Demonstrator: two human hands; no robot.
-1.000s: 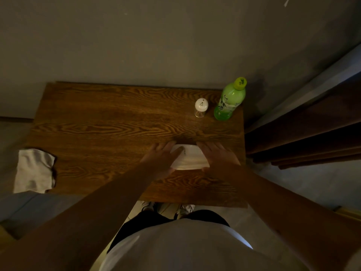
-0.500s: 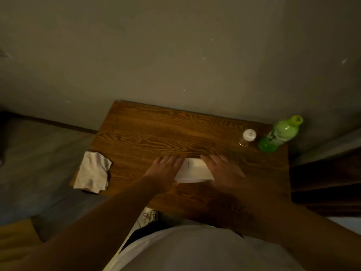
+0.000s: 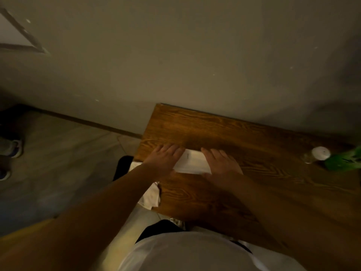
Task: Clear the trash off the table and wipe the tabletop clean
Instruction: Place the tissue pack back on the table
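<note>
Two flat, spread palms, left hand (image 3: 165,157) and right hand (image 3: 221,165), pressing the white paper (image 3: 192,163) near the desk (image 3: 214,124) left edge; better with even pressure, sweeping steadily.

Both bare forearms extend forward from the lower frame, converging toward 12 o'clock. Left hand (image 3: 165,158): palm down, fingers extended and slightly spread, pointing toward 1 o'clock, pressed flat. Right hand (image 3: 222,165): palm down, fingers extended together toward 11 o'clock, thumb out toward 9 o'clock, pressed flat. The hands lie near each other, apart.
</note>
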